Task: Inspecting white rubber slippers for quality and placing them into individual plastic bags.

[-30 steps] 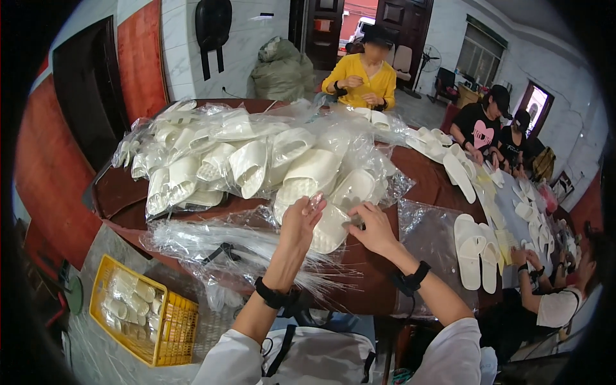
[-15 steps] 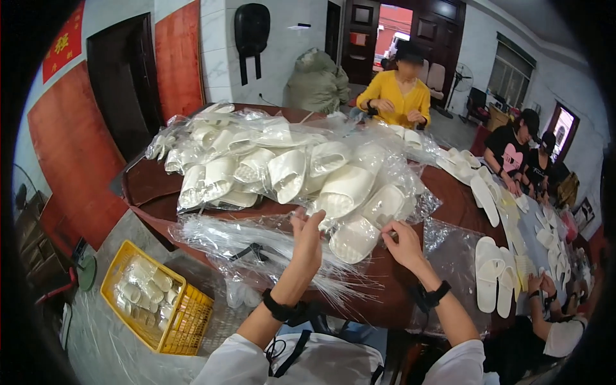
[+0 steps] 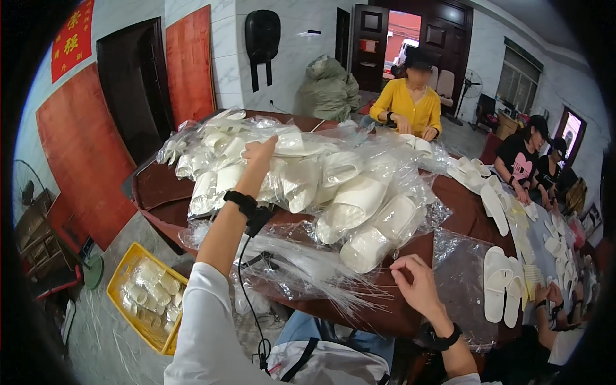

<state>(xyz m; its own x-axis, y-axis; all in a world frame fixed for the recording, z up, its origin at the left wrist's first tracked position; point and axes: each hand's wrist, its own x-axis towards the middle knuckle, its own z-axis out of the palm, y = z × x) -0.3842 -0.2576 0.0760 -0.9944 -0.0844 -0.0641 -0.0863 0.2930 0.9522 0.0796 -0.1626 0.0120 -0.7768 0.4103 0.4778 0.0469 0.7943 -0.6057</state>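
Observation:
My left hand [image 3: 259,155] reaches over a large pile of white slippers [image 3: 353,196] packed in clear plastic bags; a finger is stretched out and the hand is open, touching or just above the bags. Close to the table's near edge, my right hand [image 3: 416,282] has thumb and forefinger pinched together. Whatever lies between those fingertips is too thin to make out. Left of it, a bundle of thin translucent plastic strands [image 3: 321,266], with a black band around it, lies on a clear wrapper in front of the pile.
A flat clear plastic bag [image 3: 459,276] and a loose pair of white slippers [image 3: 502,285] lie at right. A yellow basket [image 3: 170,346] of bagged slippers stands on the floor, lower left. A person in yellow [image 3: 410,102] sits across the brown-covered table [image 3: 468,205]; others work along the right.
My left hand has moved from the pile's near edge, forward and left over the bags. My right hand has drawn back from the nearest bagged slippers. The view has shifted slightly.

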